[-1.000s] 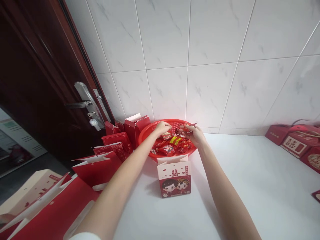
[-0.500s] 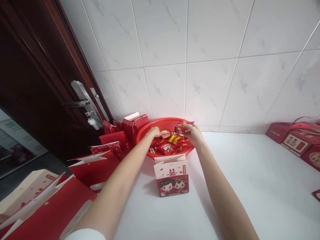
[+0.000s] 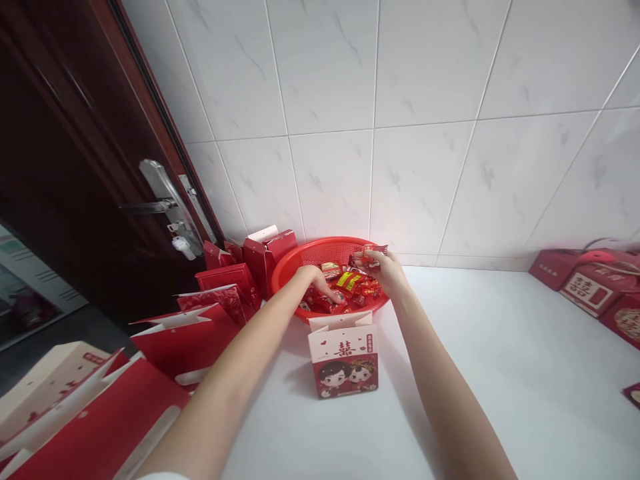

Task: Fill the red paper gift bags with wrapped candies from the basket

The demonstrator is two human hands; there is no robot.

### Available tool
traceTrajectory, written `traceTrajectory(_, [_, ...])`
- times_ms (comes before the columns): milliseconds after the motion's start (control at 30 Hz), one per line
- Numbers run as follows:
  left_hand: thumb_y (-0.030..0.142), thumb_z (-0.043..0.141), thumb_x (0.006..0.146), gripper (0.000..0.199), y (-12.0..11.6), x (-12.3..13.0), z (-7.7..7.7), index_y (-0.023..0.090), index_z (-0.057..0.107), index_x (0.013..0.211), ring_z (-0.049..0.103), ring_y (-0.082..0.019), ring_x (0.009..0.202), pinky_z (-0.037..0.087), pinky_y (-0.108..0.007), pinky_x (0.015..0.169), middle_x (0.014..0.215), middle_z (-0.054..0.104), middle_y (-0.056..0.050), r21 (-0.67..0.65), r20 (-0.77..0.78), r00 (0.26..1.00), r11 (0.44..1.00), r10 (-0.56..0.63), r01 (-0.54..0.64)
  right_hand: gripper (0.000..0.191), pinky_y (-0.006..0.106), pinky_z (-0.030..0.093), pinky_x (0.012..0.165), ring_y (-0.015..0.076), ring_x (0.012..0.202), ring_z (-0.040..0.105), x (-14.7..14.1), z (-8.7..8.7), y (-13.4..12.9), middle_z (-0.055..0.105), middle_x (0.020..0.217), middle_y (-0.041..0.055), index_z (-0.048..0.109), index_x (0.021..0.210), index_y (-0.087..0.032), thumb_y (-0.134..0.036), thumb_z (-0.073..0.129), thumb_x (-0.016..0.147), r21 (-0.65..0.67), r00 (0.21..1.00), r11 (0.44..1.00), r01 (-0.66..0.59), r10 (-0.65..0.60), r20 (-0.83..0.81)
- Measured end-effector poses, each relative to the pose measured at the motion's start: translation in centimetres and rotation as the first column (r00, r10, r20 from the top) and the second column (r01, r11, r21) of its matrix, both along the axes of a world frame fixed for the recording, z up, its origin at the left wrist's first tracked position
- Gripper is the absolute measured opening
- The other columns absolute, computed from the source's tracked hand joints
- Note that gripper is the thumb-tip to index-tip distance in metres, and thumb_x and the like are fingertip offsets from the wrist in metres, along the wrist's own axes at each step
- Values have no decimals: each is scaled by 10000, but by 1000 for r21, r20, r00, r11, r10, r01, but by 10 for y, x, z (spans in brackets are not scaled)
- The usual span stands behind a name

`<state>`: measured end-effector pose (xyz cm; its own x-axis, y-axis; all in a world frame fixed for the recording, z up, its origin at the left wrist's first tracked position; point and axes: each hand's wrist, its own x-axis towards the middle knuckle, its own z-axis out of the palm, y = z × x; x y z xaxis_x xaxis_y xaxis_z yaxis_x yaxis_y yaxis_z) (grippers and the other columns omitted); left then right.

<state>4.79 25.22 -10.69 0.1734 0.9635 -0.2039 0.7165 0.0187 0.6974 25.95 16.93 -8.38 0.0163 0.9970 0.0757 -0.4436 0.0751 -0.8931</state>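
A red plastic basket [image 3: 295, 257] full of wrapped candies [image 3: 351, 280] stands against the wall. Into its left side reaches my left hand [image 3: 316, 279], fingers stretched down onto a red candy packet [image 3: 327, 305]; I see no packet lifted by it. My right hand [image 3: 387, 268], at the basket's right rim, pinches red-wrapped candies [image 3: 373, 257] above the pile; their exact number is hidden. Just in front of the basket, between my forearms, an upright open-topped gift box [image 3: 345, 363] in cream and red shows two cartoon figures.
Several red gift boxes and bags [image 3: 185, 340] line the left side of the white table [image 3: 450, 373]. More red boxes [image 3: 590, 283] sit at the far right by the tiled wall [image 3: 330, 180]. A dark door [image 3: 100, 120] with a metal handle [image 3: 150, 208] is at left.
My left hand has moved down and right within the basket, from beside a beige packet onto a red one. The right hand stays nearly in place, still holding candies.
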Motion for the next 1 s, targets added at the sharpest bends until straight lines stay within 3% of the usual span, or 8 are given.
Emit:
traceTrajectory(67, [477, 1004, 256, 574, -1, -1, 0, 273, 723, 713, 727, -356, 787, 568, -396, 639, 743, 758, -90, -213, -67, 997, 977, -32, 17, 69, 284, 593, 662, 178, 686, 713, 0, 0, 1, 789, 855, 74, 682, 728, -189, -202, 747, 745, -5, 1000, 1000, 6, -6, 7])
traceTrajectory(133, [369, 1018, 218, 572, -4, -1, 0, 259, 718, 693, 722, -383, 771, 577, -448, 626, 731, 752, -104, -432, -155, 984, 902, -84, 10, 83, 290, 591, 669, 177, 673, 714, 0, -1, 1, 786, 854, 75, 679, 736, -189, -210, 758, 749, -1, 1000, 1000, 7, -7, 16])
traceTrajectory(200, [262, 1016, 207, 552, -8, -1, 1, 227, 700, 658, 719, -407, 757, 581, -485, 616, 709, 742, -132, -533, -227, 970, 845, -82, -54, 105, 295, 593, 677, 178, 675, 717, 0, -1, 1, 785, 862, 76, 674, 741, -191, -224, 774, 747, 4, 1000, 1000, 4, -4, 23])
traceTrajectory(333, [218, 998, 276, 489, -13, 1, 3, 208, 652, 622, 725, -375, 730, 590, -463, 614, 697, 738, -132, -469, -154, 987, 876, 49, -117, 100, 300, 600, 681, 175, 681, 708, 0, 0, -1, 786, 862, 73, 677, 728, -191, -225, 771, 739, -4, 1000, 1000, 4, -4, 24])
traceTrajectory(500, [135, 964, 279, 500, -14, 3, 9, 195, 638, 653, 712, -296, 651, 575, -382, 593, 642, 707, -53, -351, -20, 998, 934, 64, -67, 71, 302, 605, 699, 167, 673, 698, -1, 3, -4, 781, 828, 62, 682, 714, -193, -200, 747, 741, -12, 1000, 1000, 19, -19, 18])
traceTrajectory(633, [4, 893, 304, 514, -15, 7, 16, 205, 680, 727, 656, -212, 572, 516, -284, 534, 612, 668, 19, -161, 184, 977, 984, 108, -79, 72, 313, 602, 691, 179, 684, 702, -1, 3, -4, 787, 842, 75, 679, 696, -193, -186, 731, 746, -5, 999, 1000, 24, -24, 24])
traceTrajectory(733, [22, 884, 357, 535, -18, 12, 21, 217, 673, 809, 650, -187, 609, 490, -247, 526, 668, 675, 32, -46, 337, 931, 990, 143, -135, 73, 305, 602, 665, 184, 673, 698, -1, 3, -3, 785, 817, 67, 679, 685, -201, -188, 731, 733, -9, 999, 999, 32, -32, 20])
traceTrajectory(1000, [50, 875, 493, 552, -26, 18, 33, 208, 631, 963, 683, -174, 728, 511, -226, 581, 827, 713, 5, -66, 462, 876, 991, 136, -119, 43, 267, 599, 640, 175, 666, 697, -3, 5, -5, 786, 789, 47, 698, 678, -199, -206, 733, 703, -11, 1000, 1000, 27, -27, 5])
